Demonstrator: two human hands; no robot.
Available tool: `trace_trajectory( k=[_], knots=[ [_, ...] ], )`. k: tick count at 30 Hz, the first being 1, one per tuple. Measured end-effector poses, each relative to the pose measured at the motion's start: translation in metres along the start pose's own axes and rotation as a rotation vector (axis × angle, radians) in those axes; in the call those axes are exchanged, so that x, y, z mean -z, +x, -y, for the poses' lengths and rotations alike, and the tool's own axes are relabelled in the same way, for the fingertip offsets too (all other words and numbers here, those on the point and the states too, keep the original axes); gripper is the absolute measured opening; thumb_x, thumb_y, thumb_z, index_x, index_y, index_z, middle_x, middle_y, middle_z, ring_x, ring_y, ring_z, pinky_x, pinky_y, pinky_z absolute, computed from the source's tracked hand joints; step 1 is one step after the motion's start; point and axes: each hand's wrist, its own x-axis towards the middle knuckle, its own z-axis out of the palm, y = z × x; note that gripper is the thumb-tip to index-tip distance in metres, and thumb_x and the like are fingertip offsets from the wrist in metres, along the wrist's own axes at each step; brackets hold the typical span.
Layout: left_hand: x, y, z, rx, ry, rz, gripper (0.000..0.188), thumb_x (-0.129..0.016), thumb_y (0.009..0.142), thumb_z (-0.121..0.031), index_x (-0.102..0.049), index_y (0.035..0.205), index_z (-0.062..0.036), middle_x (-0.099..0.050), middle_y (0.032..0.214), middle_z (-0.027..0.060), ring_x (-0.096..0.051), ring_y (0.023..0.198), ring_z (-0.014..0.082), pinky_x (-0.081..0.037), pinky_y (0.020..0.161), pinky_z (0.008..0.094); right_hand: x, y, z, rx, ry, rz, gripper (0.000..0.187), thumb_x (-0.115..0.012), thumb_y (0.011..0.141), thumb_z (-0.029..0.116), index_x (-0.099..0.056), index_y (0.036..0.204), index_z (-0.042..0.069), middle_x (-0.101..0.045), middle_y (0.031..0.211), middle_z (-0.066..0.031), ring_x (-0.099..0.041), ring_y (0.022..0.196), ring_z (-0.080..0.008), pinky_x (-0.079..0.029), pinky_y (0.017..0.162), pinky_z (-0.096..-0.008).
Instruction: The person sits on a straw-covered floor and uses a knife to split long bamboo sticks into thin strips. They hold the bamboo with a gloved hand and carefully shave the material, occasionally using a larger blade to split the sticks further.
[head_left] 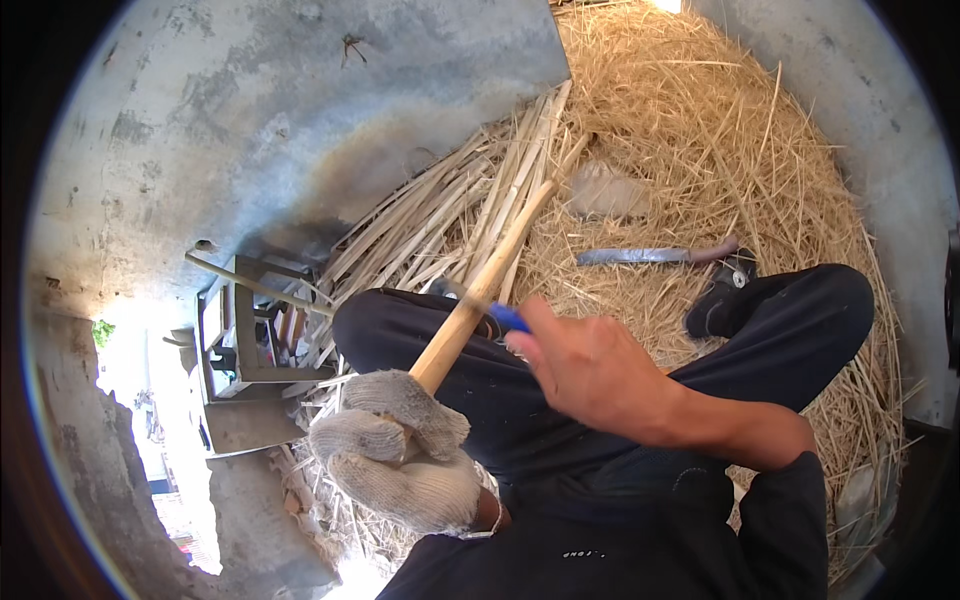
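gloved left hand (400,455) grips stick (500,262); right hand (597,372) holds blue-handled tool (509,318).

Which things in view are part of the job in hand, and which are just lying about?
In use:
wooden stick, in the gloved left hand
blue-handled tool, in the bare right hand

Seemingly just lying about:
curved tool, on straw-like scraps
pale strips

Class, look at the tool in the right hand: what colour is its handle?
Blue; the handle in the right hand shows best in the head view.
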Motion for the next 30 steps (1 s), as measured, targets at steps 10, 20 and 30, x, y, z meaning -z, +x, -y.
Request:
trace_trajectory(
  k=[10,20,30],
  knots=[
    [-0.005,0.001,-0.008,-0.021,0.072,0.083,0.047,-0.029,0.103,-0.045,-0.039,0.079,-0.0064,-0.048,0.058,0.0161,-0.04,0.034,0.015,-0.029,0.03,0.0199,-0.009,0.007,-0.011,0.091,-0.142,-0.125,0.025,-0.061,0.096,0.028,-0.05,0.092,0.006,-0.056,0.06,-0.011,-0.06,0.048,-0.0313,-0.047,0.042,-0.0419],
    [0.008,0.001,0.008,-0.127,-0.043,0.175,0.037,-0.035,0.105,-0.041,-0.046,0.091,-0.0078,-0.057,0.076,0.0152,-0.037,0.036,0.0095,-0.031,0.029,0.0201,-0.023,0.004,-0.011,0.041,0.053,-0.136,0.021,-0.058,0.098,0.023,-0.049,0.094,0.004,-0.059,0.062,-0.0172,-0.06,0.051,-0.0377,-0.047,0.047,-0.0457],
    [0.016,0.007,-0.01,-0.053,0.05,0.289,0.037,-0.037,0.103,-0.037,-0.045,0.087,-0.0043,-0.058,0.074,0.0171,-0.039,0.038,0.0121,-0.03,0.036,0.0212,-0.047,0.014,-0.13,-0.187,-0.328,-0.163,0.026,-0.049,0.102,0.029,-0.05,0.096,0.003,-0.061,0.059,-0.0171,-0.063,0.054,-0.0398,-0.049,0.048,-0.0484]
  ],
)
